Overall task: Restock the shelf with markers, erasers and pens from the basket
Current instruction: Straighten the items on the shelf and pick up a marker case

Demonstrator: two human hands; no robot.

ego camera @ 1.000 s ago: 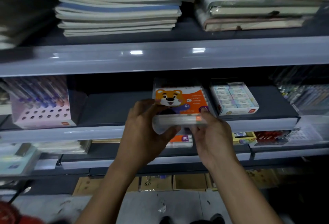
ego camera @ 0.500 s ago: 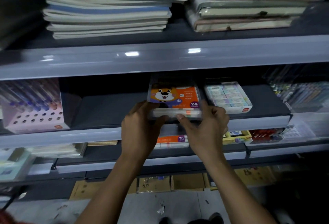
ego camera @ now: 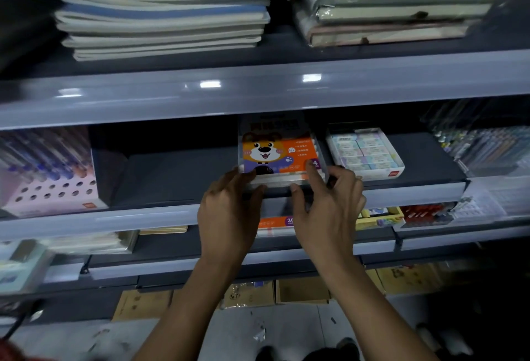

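An orange bear-printed marker box [ego camera: 279, 154] is pinched by both hands (eraser carton [ego camera: 365, 152] at three o'clock); basket unseen, remaining stock unknown.

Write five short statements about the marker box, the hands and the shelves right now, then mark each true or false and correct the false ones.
1. Both hands hold the clear plastic marker box with the orange bear label. True: the left hand and right hand grip its front edge.
2. The marker box is on the top shelf with the notebooks. False: it is on the middle grey shelf, below the stacked notebooks.
3. The white carton of pastel erasers lies to the right of the marker box. True.
4. The pink pen display box with round holes touches the marker box. False: bare shelf separates them.
5. The right hand is empty. False: its fingers curl round the box.
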